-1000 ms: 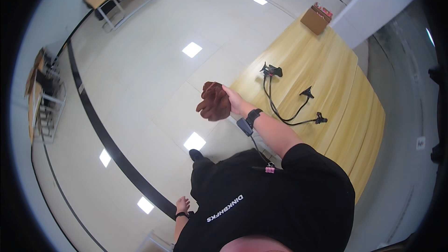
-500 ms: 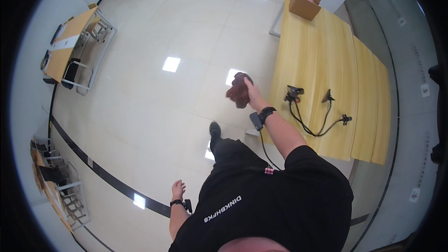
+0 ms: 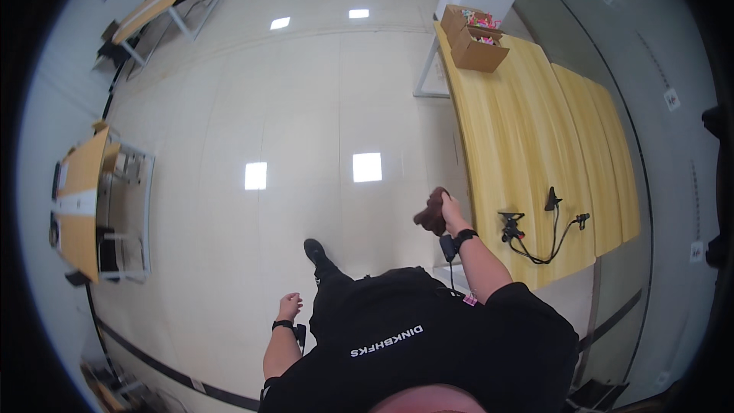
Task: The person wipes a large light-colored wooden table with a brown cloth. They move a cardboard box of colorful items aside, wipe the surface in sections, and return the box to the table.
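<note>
My right hand (image 3: 448, 207) is raised at waist height beside the yellow table (image 3: 511, 131) and is shut on a dark brown cloth (image 3: 431, 212) that hangs from the fingers. A black band sits on that wrist. My left hand (image 3: 289, 307) hangs low at my side over the pale tiled floor, fingers loosely apart, holding nothing; a small black device is strapped at its wrist. On the table near my right hand lies a black cable with small clamps (image 3: 540, 229).
Two open cardboard boxes (image 3: 474, 38) with colourful contents stand at the table's far end by a white pillar. Wooden desks with metal frames stand at the left (image 3: 84, 199) and far back left (image 3: 157, 4). A dark stripe crosses the floor at lower left.
The view has swung, so the table now lies to my right. My right hand with the brown cloth has dropped lower and closer to my body. My left hand stays hanging.
</note>
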Motion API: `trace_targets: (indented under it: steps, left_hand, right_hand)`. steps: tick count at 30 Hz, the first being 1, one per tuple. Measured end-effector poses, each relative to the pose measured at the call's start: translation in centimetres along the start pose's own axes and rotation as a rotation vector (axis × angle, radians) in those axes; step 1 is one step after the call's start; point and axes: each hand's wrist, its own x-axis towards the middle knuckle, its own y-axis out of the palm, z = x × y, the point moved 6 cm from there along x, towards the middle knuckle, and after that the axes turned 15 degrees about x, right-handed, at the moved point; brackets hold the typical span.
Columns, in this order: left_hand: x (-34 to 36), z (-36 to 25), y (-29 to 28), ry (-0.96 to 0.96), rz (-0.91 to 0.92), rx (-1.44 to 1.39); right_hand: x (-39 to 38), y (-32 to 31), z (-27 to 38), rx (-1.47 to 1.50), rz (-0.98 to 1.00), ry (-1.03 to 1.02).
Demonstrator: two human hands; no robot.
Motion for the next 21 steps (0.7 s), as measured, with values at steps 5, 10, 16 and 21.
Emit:
trace_targets:
  steps: [5,10,16,21]
  left_hand:
    - [13.7,-12.0,-11.9,0.049,0.055,0.156]
    - [21.7,-25.7,-19.6,0.091,0.195,0.370]
    - [32.1,-47.5,-19.1,0.188,0.281,0.622]
    - [36.7,-67.5,-9.3,0.368,0.351,0.666]
  right_hand:
    - [4.9,3.9,0.2,-0.009,-0.212,-0.104]
    - [6.7,10.0,3.7,-0.105,-0.538,-0.203]
    - [13.8,13.9,8.4,-0.062,-0.530,-0.215]
    - [21.8,12.1,12.3,0.037,-0.478,-0.161]
